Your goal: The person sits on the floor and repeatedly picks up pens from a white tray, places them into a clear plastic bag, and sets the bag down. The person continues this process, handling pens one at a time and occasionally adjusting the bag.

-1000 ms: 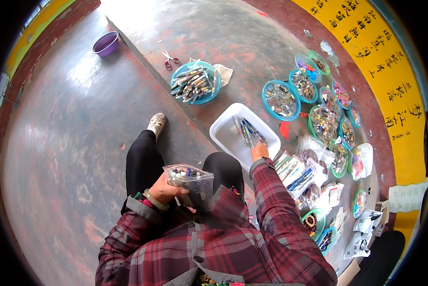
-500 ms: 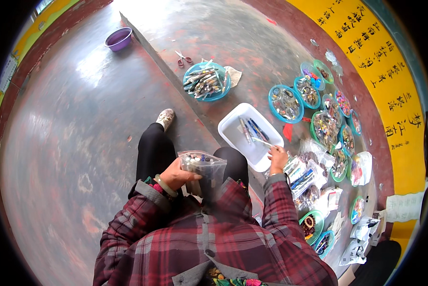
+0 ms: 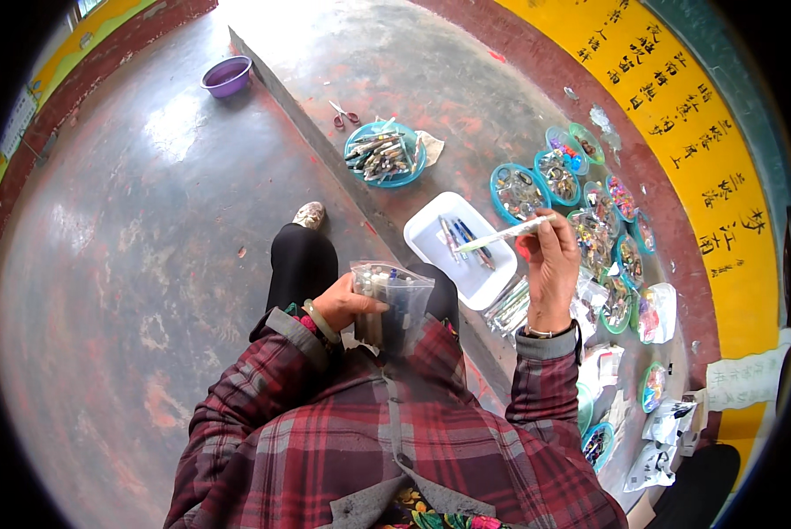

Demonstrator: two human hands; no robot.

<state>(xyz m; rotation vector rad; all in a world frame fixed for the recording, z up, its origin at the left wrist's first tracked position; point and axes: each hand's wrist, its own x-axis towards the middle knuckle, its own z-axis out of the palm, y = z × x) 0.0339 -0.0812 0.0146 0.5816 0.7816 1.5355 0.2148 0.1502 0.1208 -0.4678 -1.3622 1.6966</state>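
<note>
My left hand (image 3: 341, 304) grips a clear plastic bag (image 3: 393, 300) by its side, in front of my knees. Several pens stand in the bag, their ends near its opening. Raised at the right, my right hand (image 3: 556, 264) pinches a white pen (image 3: 505, 234) that points left over the white tray (image 3: 423, 231). Several pens (image 3: 462, 236) in blue, dark and pale colours lie inside that tray. Beyond the tray is a blue basket (image 3: 406, 182) heaped with pens.
Red-handled scissors (image 3: 346, 116) and a purple basin (image 3: 227, 78) lie farther off on the floor. Round baskets (image 3: 517, 192) of small items crowd the right, with packs of pens (image 3: 510, 309) behind my right hand. A floor ledge (image 3: 303, 119) runs diagonally.
My right hand has risen from the tray's near right edge with the white pen, lifting it above the tray. The left hand and bag have shifted slightly right.
</note>
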